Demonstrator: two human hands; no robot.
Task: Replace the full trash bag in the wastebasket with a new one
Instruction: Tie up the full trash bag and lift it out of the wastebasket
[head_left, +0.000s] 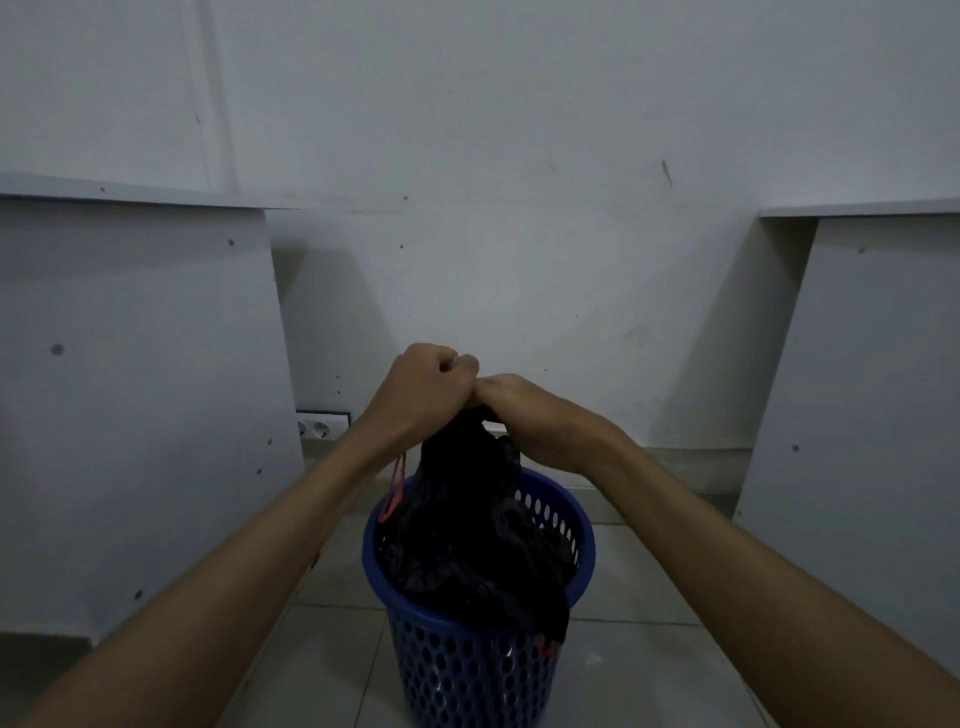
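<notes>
both the left hand (423, 387) and right hand (524, 415) have fingers curled tight, pinching the black trash bag (467, 525) neck gathered above the blue wastebasket (467, 670), likely to close it for lifting out.

light: dim, bluish | shadows: soft on far wall (519, 130), left of centre | edges: wide-angle bend | blur: slight

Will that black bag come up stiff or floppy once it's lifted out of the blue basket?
Probably floppy: the black bag is thin crinkled film, bunched at the neck where the left hand and right hand grip it. It may snag, since it drapes over the blue basket rim. Weight is hard to judge.
</notes>
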